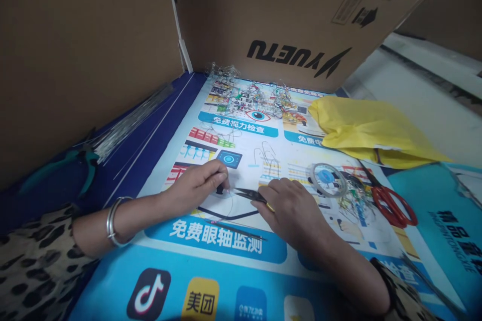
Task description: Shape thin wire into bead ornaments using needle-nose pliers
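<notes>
My left hand (205, 180) is closed in a pinch near the middle of the printed sheet. A thin wire (231, 206) comes down in a curve from its fingertips. My right hand (291, 205) grips a pair of needle-nose pliers (250, 194). Their slim dark jaws point left at the left fingertips, a small gap apart. The pliers' handles are mostly hidden in my palm. Several bent wire pieces (267, 155) lie just beyond the hands. A thin dark rod (241, 229) rests on the sheet below them.
Cardboard panels (211, 20) stand behind and at left. Straight wires (131, 123) and teal-handled pliers (90, 163) lie left. Tangled wire pieces (256, 93) sit at the back. On the right are a tape roll (341, 188), red-handled scissors (393, 205) and a yellow bag (361, 128).
</notes>
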A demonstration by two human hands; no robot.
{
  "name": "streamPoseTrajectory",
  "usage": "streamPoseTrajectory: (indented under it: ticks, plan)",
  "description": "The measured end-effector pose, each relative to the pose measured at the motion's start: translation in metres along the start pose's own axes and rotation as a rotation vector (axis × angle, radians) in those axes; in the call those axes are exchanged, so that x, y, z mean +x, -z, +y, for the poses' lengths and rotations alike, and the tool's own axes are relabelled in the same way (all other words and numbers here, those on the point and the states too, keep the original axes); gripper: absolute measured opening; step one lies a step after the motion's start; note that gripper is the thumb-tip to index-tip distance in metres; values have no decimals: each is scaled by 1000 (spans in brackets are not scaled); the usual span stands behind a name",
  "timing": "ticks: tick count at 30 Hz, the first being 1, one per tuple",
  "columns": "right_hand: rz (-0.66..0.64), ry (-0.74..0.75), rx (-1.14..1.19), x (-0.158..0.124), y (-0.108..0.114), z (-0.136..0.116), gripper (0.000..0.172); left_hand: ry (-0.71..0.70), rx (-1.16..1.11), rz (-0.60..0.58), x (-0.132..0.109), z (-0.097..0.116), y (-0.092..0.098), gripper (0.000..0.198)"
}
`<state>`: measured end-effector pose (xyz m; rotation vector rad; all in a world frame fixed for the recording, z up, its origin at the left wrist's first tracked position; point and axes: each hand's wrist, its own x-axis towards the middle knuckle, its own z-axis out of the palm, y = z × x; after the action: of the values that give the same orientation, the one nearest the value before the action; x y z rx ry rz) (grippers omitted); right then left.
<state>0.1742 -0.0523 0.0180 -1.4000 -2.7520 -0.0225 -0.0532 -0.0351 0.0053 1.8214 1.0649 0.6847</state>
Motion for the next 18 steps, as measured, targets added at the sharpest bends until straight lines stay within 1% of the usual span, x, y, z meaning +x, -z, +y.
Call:
streamPoseTrajectory:
  ticks: [4,8,13,18]
  plan:
    - [43,-15,137,1,-2,4,19,21,-12,52,2,4,-2,23]
    - [76,-31,231,2,-6,6,22,34,-11,64,5,9,-3,22]
    - [20,-44,237,4,-5,7,23,26,-27,71,9,11,-7,19]
    - [9,-85,199,4,-6,6,25,47,-212,48,10,6,-11,18]
